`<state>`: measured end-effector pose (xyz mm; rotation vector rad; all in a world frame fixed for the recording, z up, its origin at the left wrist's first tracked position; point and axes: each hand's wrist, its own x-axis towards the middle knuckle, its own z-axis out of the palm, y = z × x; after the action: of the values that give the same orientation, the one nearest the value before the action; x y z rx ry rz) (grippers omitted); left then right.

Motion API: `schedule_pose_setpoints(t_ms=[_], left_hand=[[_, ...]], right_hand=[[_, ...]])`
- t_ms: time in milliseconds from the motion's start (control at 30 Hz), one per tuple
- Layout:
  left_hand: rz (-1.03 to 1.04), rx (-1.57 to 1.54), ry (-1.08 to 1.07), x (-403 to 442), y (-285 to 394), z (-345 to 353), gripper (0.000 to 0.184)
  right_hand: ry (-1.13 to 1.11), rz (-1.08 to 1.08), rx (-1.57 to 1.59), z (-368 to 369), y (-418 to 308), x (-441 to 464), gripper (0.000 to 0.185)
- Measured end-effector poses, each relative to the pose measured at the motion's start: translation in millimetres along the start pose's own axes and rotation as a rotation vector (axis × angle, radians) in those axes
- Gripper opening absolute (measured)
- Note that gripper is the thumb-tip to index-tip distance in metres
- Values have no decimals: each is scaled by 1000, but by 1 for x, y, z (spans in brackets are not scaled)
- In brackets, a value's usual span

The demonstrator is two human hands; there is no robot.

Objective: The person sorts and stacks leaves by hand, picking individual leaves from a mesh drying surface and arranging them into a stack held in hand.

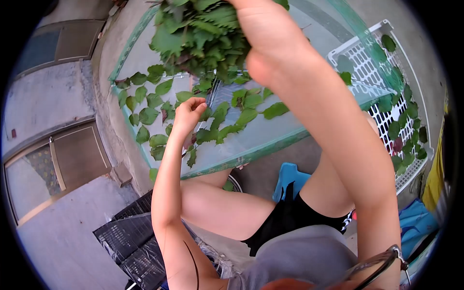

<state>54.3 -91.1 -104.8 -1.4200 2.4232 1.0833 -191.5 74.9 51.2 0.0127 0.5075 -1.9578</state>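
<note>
A thick bunch of serrated green leaves, looking like perilla leaves, is held up at the top of the view. My right hand is against its right side and seems to grip it, though the fingers are cut off or hidden. Lower and to the left, my left hand has its fingers curled into a pinch; whatever is between them does not show. It hovers over single leaves scattered on a pale mesh net with green edging. Some leaves show purplish undersides.
At the right stands a white slatted plastic basket, with more leaves along it. A blue plastic stool is between my legs. Black printed packaging lies at lower left, below a wall with framed panels. Yellow cloth hangs at far right.
</note>
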Motion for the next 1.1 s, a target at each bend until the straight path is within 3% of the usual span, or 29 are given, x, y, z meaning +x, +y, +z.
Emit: schedule_pose_setpoints(t_ms=[133, 200, 400, 467, 533, 567, 733, 833, 867, 933, 967, 1033, 1100], left_hand=[[-68, 56, 47, 27, -41, -5, 32], [33, 191, 175, 48, -51, -1, 34], [59, 357, 364, 101, -22, 9, 32], [67, 440, 418, 115, -16, 11, 33], [-45, 448, 555, 132, -17, 17, 38], [-32, 432, 548, 141, -25, 17, 44], [69, 530, 561, 157, -39, 10, 34], [-73, 202, 604, 143, -20, -3, 27], [-96, 18, 522, 140, -22, -8, 24], [-100, -724, 415, 132, -29, -7, 21], [-103, -719, 414, 130, -34, -10, 21], [-225, -1133, 189, 127, -51, -21, 15], [-273, -1208, 152, 125, -66, -27, 14]], right_hand=[[64, 15, -42, 1, 13, 14, 24], [62, 36, -55, 2, 14, 15, 24], [31, 4, -97, 5, 18, 20, 26], [122, 21, -132, 13, 16, 24, 27], [161, 34, -169, 16, 15, 24, 27], [170, 36, -182, 15, 14, 24, 27], [166, 57, -185, 14, 12, 25, 27], [172, 61, -184, 16, 12, 23, 26], [178, 63, -181, 17, 11, 22, 26], [187, 67, -174, 14, 11, 21, 26], [154, 66, -163, 10, 12, 23, 26], [115, 68, -148, 12, 12, 20, 25], [169, 89, -180, 17, 10, 16, 25]])
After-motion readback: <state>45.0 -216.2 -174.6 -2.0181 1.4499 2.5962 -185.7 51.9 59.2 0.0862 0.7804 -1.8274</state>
